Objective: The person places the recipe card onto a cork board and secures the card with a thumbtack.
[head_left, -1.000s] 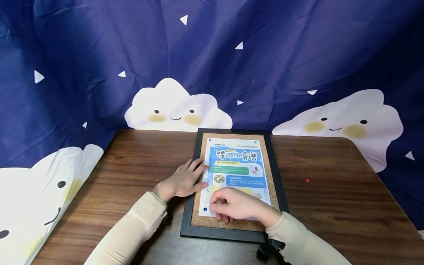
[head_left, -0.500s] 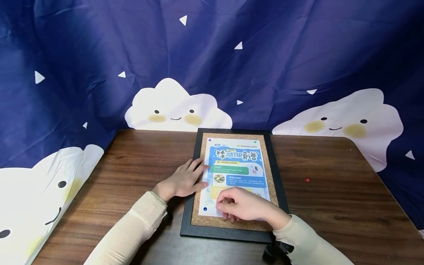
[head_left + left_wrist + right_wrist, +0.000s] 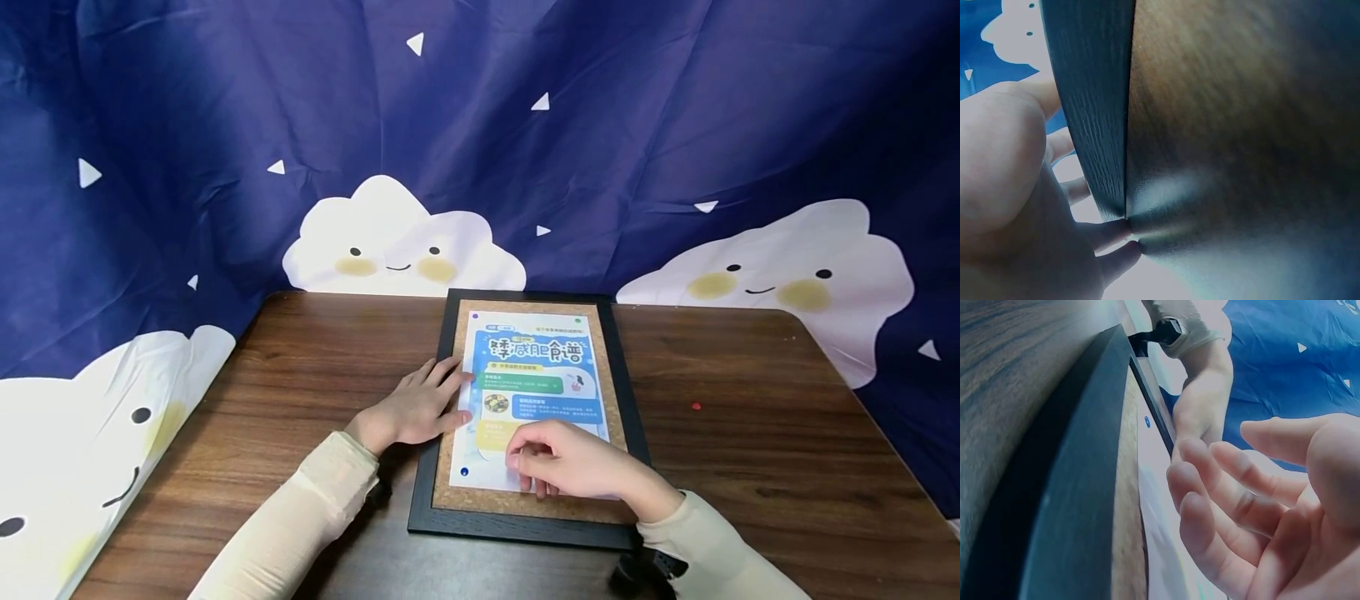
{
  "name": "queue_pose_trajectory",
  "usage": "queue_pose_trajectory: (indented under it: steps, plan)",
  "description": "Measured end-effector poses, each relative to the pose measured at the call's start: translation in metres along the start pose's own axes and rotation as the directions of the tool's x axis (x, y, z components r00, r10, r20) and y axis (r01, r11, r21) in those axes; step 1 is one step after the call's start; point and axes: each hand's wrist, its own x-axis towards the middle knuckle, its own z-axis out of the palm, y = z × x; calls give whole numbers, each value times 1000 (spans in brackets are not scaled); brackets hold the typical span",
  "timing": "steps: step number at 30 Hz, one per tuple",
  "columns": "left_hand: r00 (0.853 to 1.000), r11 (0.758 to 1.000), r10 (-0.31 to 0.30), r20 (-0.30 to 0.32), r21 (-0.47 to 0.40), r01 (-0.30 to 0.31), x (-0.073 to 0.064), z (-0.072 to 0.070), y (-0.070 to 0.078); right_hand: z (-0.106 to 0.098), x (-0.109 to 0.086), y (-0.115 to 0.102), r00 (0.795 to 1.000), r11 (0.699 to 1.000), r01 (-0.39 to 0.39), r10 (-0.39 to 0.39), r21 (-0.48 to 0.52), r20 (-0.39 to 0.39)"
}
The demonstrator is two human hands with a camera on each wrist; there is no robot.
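A printed sheet (image 3: 486, 462) lies on a black-framed cork board (image 3: 517, 502). Purple pin (image 3: 475, 317), green pin (image 3: 577, 321) and blue pin (image 3: 464, 472) sit at three of its corners; my right hand and wrist cover the lower right corner in the head view. My left hand (image 3: 416, 410) rests spread across the board's left edge, fingertips touching the sheet. The left wrist view shows it beside the black frame (image 3: 1094, 106). Over the sheet's lower right part is my right hand (image 3: 573, 460). Its fingers are loosely bent, and the right wrist view shows nothing between thumb and fingers.
A small red pin (image 3: 696, 406) lies on the brown wooden table (image 3: 750, 467), right of the board. Behind the table hangs a dark blue curtain (image 3: 600, 125) with white clouds. A black wrist device (image 3: 663, 567) is on the right wrist.
My right hand has moved rightward from beside the blue pin, baring more of the sheet's lower left. The left hand has stayed in place.
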Motion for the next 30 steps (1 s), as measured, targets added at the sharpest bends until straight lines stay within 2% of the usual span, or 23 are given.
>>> queue_pose_trajectory:
  steps: [6, 19, 30]
  plan:
    - [1000, 1000, -2, 11, -7, 2, 0, 2, -1, -6, -6, 5, 1000, 999, 24, -24, -24, -18]
    - [1000, 1000, 9, 1, -15, -9, -1, 0, 0, -18, -19, 11, 996, 996, 87, -87, -12, -34]
    - [1000, 1000, 6, 2, -13, -6, -2, -1, 1, -25, -28, 19, 994, 997, 81, -81, -8, -73]
